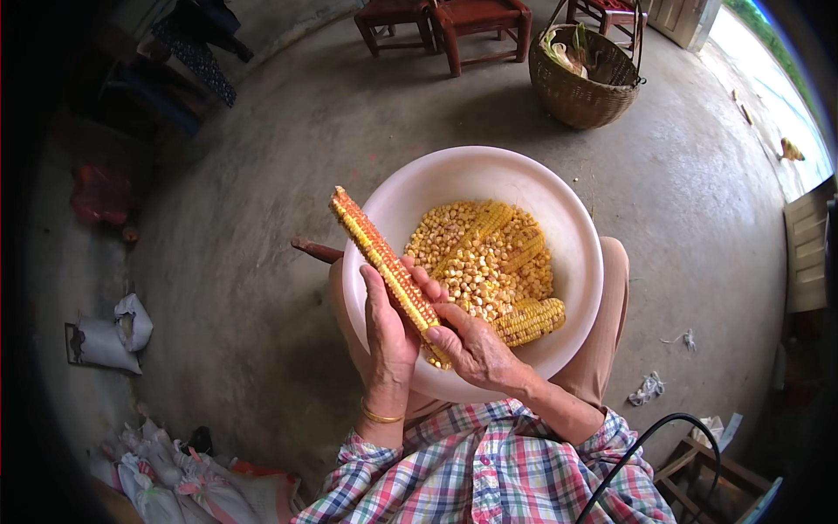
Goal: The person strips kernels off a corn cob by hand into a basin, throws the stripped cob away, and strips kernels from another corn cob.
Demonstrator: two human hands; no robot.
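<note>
My left hand (391,321) is wrapped around a long corn cob (386,262), which slants from upper left to lower right. Bare reddish rows show along much of the cob, and rows of yellow kernels remain on it. The fingers of my right hand (481,350) press on the cob's lower end, thumb against the kernels. Beneath both hands a wide pale pink basin (579,216) rests on my lap. Loose corn kernels (481,278) cover its bottom. Several ears of corn lie among them, one ear (531,321) close to my right hand.
A wicker basket (579,105) holding corn husks (568,57) stands ahead on the concrete floor (262,196), near red wooden stools (481,16). Tied sacks (177,481) sit at lower left, and a white sack (108,344) at left. A wooden frame (710,471) and black cable (645,435) are at lower right.
</note>
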